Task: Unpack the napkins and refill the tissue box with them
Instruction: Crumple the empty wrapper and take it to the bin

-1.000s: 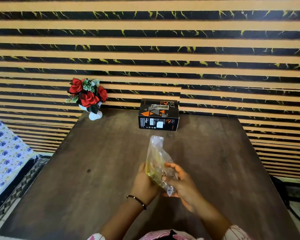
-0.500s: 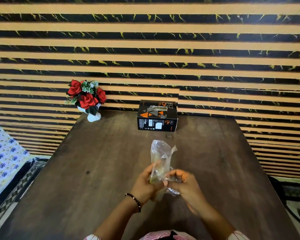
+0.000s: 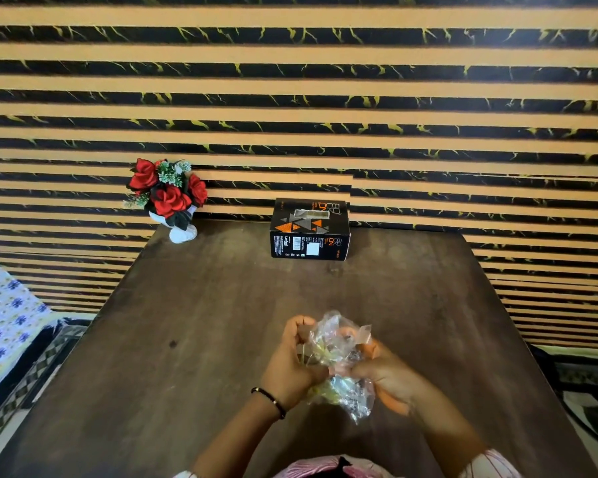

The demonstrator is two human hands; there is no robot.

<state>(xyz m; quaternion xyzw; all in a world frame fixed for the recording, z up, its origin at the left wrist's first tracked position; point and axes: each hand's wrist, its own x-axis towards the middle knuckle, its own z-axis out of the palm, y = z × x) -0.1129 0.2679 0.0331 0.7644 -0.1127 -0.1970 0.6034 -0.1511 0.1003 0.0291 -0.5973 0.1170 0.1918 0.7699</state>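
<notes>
Both hands meet over the near middle of the bench (image 3: 194, 339), closed around a crumpled clear plastic bag (image 3: 339, 360). Left hand (image 3: 292, 365) curls its fingers and thumb onto the left side of the bag, the thumb arching up at the top, and a thin dark bracelet (image 3: 270, 401) circles that wrist. Right hand (image 3: 385, 372) pinches the bag from the other side, its fingers partly hidden behind the plastic and blurred. The bag bunches between the two palms, with a loose end sticking up above the fingers and another crinkled end hanging below them, just over the bench. Something yellowish shows through the plastic, too blurred to make out.

Straight ahead of the hands, well apart from them at the far edge of the bench against the striped wall (image 3: 325, 98), stands the black tissue box (image 3: 309, 231) with orange triangles, its slot on top facing up. Ahead and to the left of the left hand, near the far left corner, sits a small white vase with red roses (image 3: 168, 194). Far off to the left of the bench lies a bed with a blue-flowered sheet (image 3: 1, 322). Pink sleeves (image 3: 490, 464) show at the bottom edge.
</notes>
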